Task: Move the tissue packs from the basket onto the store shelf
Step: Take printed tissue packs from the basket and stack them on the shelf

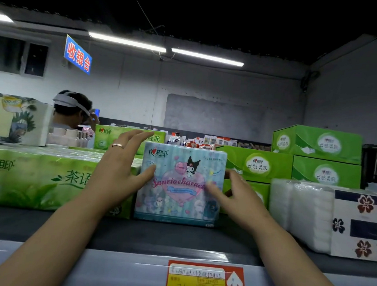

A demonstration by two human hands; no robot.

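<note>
A light-blue tissue pack [177, 200] with cartoon characters and a pink heart stands upright on the dark shelf [154, 234]. It sits between a large green tissue pack and some green boxes. My left hand [118, 169] is at the pack's left side with its fingers stretched out over the green pack and its thumb touching the blue pack's front. My right hand [239, 195] is at the pack's right edge, fingers lying relaxed on its front. The basket is out of view.
A long green tissue pack [35, 176] lies to the left, green tissue boxes [257, 165] are stacked behind on the right, and white packs [301, 213] stand at the far right. A price label [204, 282] is on the shelf's front edge. A person [71, 110] is behind the shelf.
</note>
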